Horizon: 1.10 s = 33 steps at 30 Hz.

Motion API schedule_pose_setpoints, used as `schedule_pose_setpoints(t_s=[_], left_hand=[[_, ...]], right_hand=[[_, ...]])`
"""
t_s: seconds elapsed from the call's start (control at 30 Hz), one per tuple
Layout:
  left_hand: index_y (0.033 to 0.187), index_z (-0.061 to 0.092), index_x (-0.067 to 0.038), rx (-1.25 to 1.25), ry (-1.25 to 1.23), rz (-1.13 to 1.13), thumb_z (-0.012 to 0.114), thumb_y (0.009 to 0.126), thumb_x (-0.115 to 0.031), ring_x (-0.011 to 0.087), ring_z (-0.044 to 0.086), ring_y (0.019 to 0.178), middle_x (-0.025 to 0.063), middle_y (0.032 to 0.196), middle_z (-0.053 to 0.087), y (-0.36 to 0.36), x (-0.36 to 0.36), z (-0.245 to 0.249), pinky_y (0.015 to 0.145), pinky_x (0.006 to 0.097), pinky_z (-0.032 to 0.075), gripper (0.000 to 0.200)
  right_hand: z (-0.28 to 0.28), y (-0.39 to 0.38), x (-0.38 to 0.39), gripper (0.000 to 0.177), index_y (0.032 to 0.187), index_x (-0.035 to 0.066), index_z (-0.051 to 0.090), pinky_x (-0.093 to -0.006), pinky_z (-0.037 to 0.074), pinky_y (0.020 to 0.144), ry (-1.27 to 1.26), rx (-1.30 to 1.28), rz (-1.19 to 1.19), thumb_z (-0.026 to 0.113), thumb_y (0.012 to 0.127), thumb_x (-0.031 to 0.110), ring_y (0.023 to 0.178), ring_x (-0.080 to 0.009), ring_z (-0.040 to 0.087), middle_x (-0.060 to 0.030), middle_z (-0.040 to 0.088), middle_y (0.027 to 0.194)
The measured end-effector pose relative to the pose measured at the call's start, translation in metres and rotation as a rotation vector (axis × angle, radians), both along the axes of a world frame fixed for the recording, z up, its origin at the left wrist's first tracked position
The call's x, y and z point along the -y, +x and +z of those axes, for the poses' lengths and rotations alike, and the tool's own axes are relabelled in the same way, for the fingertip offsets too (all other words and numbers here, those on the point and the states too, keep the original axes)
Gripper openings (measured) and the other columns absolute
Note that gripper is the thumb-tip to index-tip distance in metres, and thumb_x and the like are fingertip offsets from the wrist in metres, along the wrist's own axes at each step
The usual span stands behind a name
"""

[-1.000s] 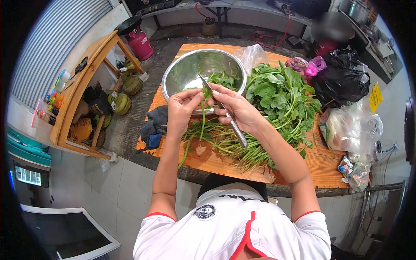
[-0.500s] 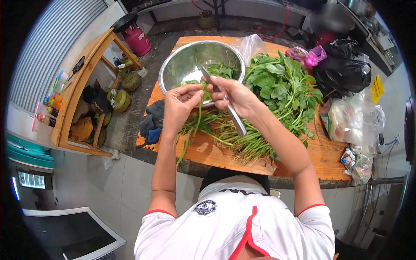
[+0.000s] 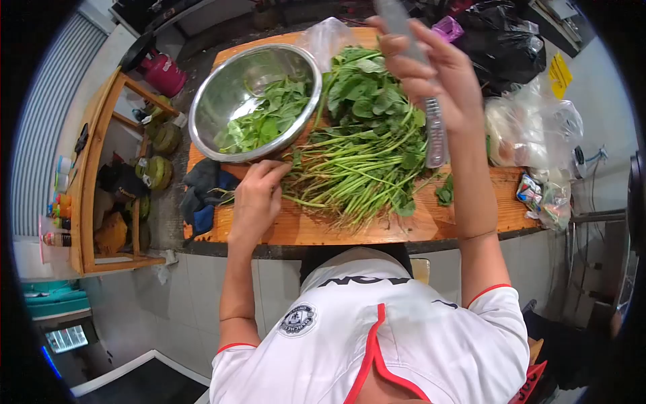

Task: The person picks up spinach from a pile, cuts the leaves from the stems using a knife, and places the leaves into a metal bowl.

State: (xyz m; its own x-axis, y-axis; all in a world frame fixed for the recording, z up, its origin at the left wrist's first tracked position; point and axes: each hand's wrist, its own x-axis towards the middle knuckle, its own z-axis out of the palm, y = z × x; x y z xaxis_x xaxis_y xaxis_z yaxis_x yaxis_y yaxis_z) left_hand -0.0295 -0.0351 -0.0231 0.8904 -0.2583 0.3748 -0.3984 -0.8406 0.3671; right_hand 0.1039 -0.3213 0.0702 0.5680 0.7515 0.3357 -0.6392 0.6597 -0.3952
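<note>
My right hand (image 3: 434,74) is raised over the right side of the leafy greens (image 3: 377,97). It grips a knife (image 3: 436,131), its metal handle pointing down toward me and its blade, smeared by motion, pointing up and away. Low at the table, my left hand (image 3: 257,198) is just below the rim of the steel bowl (image 3: 202,145), its bent fingers close together at the left end of the green stems (image 3: 350,175). What those fingers pinch, if anything, is hidden. Picked leaves (image 3: 272,114) lie inside the bowl.
A dark cloth (image 3: 200,185) lies on the wooden table (image 3: 323,222) left of my left hand. Clear plastic bags (image 3: 528,128) and a black bag (image 3: 501,50) are at the right. A wooden shelf (image 3: 87,229) stands on the left.
My hands have parted: the left moved down to the table, while the right rose to the right with the knife. The stem held up between them is no longer seen there. The view has shifted.
</note>
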Motion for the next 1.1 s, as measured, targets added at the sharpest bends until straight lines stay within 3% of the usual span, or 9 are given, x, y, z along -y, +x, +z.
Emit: schedule_pose_setpoints(t_s=[0.17, 0.4, 0.6, 0.7, 0.73, 0.77, 0.97, 1.0, 1.1], left_hand=[[0.102, 0.066, -0.006, 0.043, -0.109, -0.093, 0.063, 0.074, 0.005, 0.0281, 0.062, 0.088, 0.0097, 0.096, 0.064, 0.015, 0.040, 0.023, 0.075, 0.0369, 0.050, 0.030], [0.084, 0.064, -0.006, 0.125, 0.062, -0.383, 0.066, 0.080, -0.011, 0.0256, 0.061, 0.076, 0.0065, 0.082, 0.059, 0.052, 0.129, 0.018, 0.062, 0.0364, 0.049, 0.007], [0.081, 0.065, -0.006, 0.112, 0.148, -0.288, 0.068, 0.080, -0.017, 0.0259, 0.061, 0.075, 0.0070, 0.078, 0.056, 0.077, 0.166, 0.002, 0.060, 0.0365, 0.048, 0.012], [0.079, 0.066, -0.007, 0.088, 0.199, -0.250, 0.071, 0.078, -0.021, 0.0264, 0.061, 0.072, 0.0067, 0.077, 0.056, 0.080, 0.172, 0.000, 0.058, 0.0374, 0.048, 0.015], [0.078, 0.067, -0.007, 0.076, 0.215, -0.238, 0.071, 0.077, -0.021, 0.0265, 0.062, 0.071, 0.0071, 0.075, 0.056, 0.080, 0.173, 0.001, 0.058, 0.0375, 0.048, 0.015], [0.078, 0.067, -0.006, 0.063, 0.230, -0.224, 0.071, 0.077, -0.022, 0.0267, 0.062, 0.071, 0.0074, 0.074, 0.057, 0.080, 0.174, 0.003, 0.058, 0.0376, 0.048, 0.016], [0.084, 0.071, -0.003, -0.234, -0.258, -0.289, 0.074, 0.076, -0.016, 0.0148, 0.060, 0.063, 0.0071, 0.071, 0.063, 0.084, 0.155, 0.044, 0.058, 0.0287, 0.045, 0.016], [0.087, 0.071, -0.002, -0.299, -0.291, -0.287, 0.074, 0.077, -0.014, 0.0076, 0.055, 0.063, 0.0033, 0.073, 0.064, 0.089, 0.147, 0.045, 0.058, 0.0238, 0.042, 0.016], [0.092, 0.070, 0.001, -0.548, -0.639, -0.233, 0.072, 0.081, -0.018, 0.0056, 0.057, 0.066, 0.0029, 0.077, 0.067, 0.095, 0.125, 0.053, 0.060, 0.0206, 0.044, 0.022]], right_hand=[[0.007, -0.003, 0.071, 0.034, 0.123, -0.007, 0.031, -0.0250, 0.034, 0.051, 0.215, -0.011, -0.144, 0.036, 0.099, 0.017, 0.068, -0.0129, 0.037, -0.0116, 0.044, 0.101], [0.017, -0.007, 0.103, 0.034, 0.125, -0.006, 0.029, -0.0242, 0.032, 0.048, 0.251, 0.020, -0.325, 0.038, 0.098, 0.013, 0.064, -0.0104, 0.036, -0.0074, 0.045, 0.097], [0.022, -0.012, 0.119, 0.035, 0.125, -0.007, 0.031, -0.0246, 0.031, 0.051, 0.262, 0.073, -0.337, 0.038, 0.098, 0.014, 0.063, -0.0111, 0.034, -0.0069, 0.043, 0.096], [0.030, -0.024, 0.116, 0.028, 0.101, 0.000, 0.046, -0.0238, 0.034, 0.049, 0.239, -0.069, -0.536, 0.040, 0.099, 0.027, 0.063, -0.0096, 0.039, -0.0066, 0.052, 0.090], [0.030, -0.023, 0.117, 0.030, 0.104, -0.002, 0.040, -0.0289, 0.035, 0.053, 0.332, -0.015, -0.445, 0.028, 0.101, 0.025, 0.068, -0.0149, 0.037, -0.0108, 0.047, 0.100], [0.028, -0.021, 0.118, 0.030, 0.104, -0.002, 0.041, -0.0286, 0.035, 0.053, 0.326, -0.018, -0.442, 0.029, 0.101, 0.025, 0.068, -0.0145, 0.037, -0.0105, 0.048, 0.099], [0.026, -0.018, 0.122, 0.031, 0.110, -0.003, 0.043, -0.0280, 0.035, 0.052, 0.295, 0.008, -0.473, 0.030, 0.101, 0.024, 0.066, -0.0138, 0.038, -0.0104, 0.049, 0.098], [0.025, -0.016, 0.122, 0.031, 0.111, -0.003, 0.043, -0.0280, 0.034, 0.052, 0.293, 0.033, -0.477, 0.031, 0.101, 0.024, 0.066, -0.0139, 0.038, -0.0105, 0.050, 0.098], [0.020, -0.010, 0.125, 0.036, 0.123, -0.002, 0.039, -0.0287, 0.036, 0.053, 0.284, 0.104, -0.517, 0.029, 0.102, 0.025, 0.066, -0.0141, 0.038, -0.0097, 0.050, 0.098]])
